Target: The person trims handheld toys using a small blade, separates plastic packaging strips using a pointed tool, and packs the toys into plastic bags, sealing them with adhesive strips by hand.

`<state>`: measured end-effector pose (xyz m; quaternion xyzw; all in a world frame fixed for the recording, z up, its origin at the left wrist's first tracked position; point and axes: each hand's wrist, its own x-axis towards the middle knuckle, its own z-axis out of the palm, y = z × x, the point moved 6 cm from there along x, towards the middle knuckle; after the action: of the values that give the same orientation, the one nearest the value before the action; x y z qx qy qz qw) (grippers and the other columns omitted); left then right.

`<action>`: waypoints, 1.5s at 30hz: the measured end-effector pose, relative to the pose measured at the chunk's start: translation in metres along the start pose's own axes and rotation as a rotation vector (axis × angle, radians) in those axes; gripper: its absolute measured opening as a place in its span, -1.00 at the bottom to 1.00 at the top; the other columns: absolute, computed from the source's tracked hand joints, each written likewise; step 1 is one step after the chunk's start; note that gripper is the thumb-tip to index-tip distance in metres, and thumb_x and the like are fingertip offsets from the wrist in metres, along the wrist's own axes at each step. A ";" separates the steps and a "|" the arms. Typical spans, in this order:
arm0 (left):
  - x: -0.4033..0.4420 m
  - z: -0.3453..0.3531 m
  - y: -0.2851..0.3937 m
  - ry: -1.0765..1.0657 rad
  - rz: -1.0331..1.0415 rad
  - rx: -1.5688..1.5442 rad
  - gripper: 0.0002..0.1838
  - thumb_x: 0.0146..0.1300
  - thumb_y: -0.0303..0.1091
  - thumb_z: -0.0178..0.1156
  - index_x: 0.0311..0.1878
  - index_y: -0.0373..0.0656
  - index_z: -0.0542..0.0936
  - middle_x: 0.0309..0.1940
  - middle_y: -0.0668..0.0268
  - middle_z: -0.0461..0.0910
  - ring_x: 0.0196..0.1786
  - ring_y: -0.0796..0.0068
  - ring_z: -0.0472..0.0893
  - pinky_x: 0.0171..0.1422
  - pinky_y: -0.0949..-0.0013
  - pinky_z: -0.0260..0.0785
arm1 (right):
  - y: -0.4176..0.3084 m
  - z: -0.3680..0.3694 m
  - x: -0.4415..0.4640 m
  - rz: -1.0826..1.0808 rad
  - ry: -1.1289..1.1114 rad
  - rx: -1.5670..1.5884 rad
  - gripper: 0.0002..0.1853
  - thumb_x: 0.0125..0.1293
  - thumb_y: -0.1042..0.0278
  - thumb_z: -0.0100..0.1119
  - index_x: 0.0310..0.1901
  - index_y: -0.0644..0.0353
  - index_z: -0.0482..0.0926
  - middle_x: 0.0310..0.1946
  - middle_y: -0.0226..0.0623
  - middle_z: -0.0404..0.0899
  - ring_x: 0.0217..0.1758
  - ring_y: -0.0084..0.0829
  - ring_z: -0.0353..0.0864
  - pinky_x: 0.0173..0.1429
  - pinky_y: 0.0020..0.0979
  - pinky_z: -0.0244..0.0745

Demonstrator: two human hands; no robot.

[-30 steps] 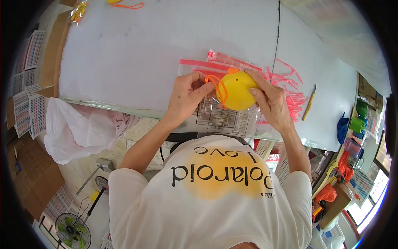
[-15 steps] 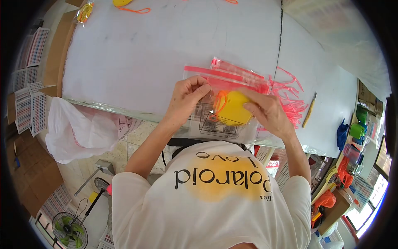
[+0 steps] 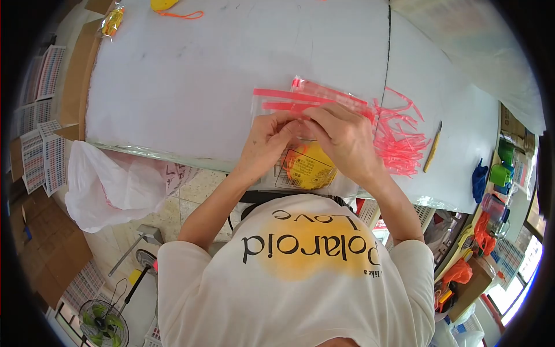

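Note:
A clear printed plastic bag lies at the table's front edge. Inside it is a flat yellow item with an orange cord loop; black print on the bag shows over it. My left hand pinches the bag's upper edge, thumb against fingers. Close beside it, my right hand is closed on the same edge, its fingertips nearly meeting the left ones. Part of the bag's mouth is hidden behind my fingers. More clear bags with pink top strips lie just beyond my hands.
Loose pink plastic strips are heaped right of the bags, beside a yellow-handled knife. Another yellow item with an orange cord sits at the far left. A white plastic bag hangs below the table edge. A fan stands lower left.
The yellow item has gone into the clear bag and sits lower. My right hand has let go of it and moved up left to the bag's edge, beside my left hand.

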<state>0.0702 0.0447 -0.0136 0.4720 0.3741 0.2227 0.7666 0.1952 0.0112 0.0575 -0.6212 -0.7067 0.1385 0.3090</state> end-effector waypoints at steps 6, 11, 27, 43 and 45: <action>0.000 0.004 0.005 0.025 0.061 0.085 -0.77 0.35 -0.48 -0.03 -0.09 -0.38 0.56 -0.31 0.28 0.65 -0.27 0.62 0.57 -0.16 0.49 0.46 | -0.009 0.010 0.010 -0.073 -0.049 -0.112 -0.87 0.09 0.50 0.27 -0.29 0.20 0.60 -0.41 -0.30 0.59 -0.37 -0.28 0.63 -0.36 -0.35 0.54; 0.000 0.003 0.006 0.087 0.130 0.276 -0.83 0.33 -0.51 -0.02 -0.18 -0.37 0.55 -0.39 0.26 0.63 -0.25 0.57 0.60 -0.20 0.43 0.44 | -0.016 0.013 0.013 -0.132 -0.103 -0.180 -0.89 0.03 0.54 0.27 -0.36 0.22 0.56 -0.48 -0.30 0.56 -0.41 -0.27 0.62 -0.37 -0.34 0.52; 0.002 -0.018 -0.019 0.060 0.060 0.150 -0.89 0.41 -0.48 -0.05 -0.09 -0.29 0.43 -0.23 0.18 0.64 -0.18 0.48 0.64 -0.09 0.44 0.52 | 0.180 -0.119 -0.086 0.635 0.286 -0.241 -0.91 0.17 0.49 0.16 -0.37 0.34 0.57 -0.53 -0.25 0.58 -0.46 -0.43 0.54 -0.23 -0.41 0.45; -0.004 -0.024 -0.024 0.092 -0.018 -0.045 -0.82 0.33 -0.53 -0.01 -0.05 -0.34 0.49 -0.20 0.17 0.63 -0.11 0.42 0.63 -0.01 0.37 0.51 | 0.083 -0.037 -0.059 0.623 -0.084 0.368 -0.77 0.20 0.50 0.28 -0.09 0.32 0.62 -0.33 -0.38 0.64 -0.31 -0.69 0.54 -0.21 -0.60 0.49; -0.005 -0.024 -0.026 0.061 0.018 -0.054 -0.80 0.35 -0.49 -0.01 -0.03 -0.30 0.51 -0.16 0.13 0.64 -0.10 0.37 0.64 -0.01 0.35 0.50 | 0.080 -0.022 -0.053 0.685 -0.153 0.426 -0.73 0.16 0.47 0.34 -0.10 0.34 0.61 -0.35 -0.33 0.65 -0.34 -0.67 0.56 -0.22 -0.61 0.49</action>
<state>0.0475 0.0428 -0.0414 0.4473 0.3869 0.2540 0.7654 0.2735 -0.0288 0.0139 -0.7306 -0.4356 0.4225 0.3131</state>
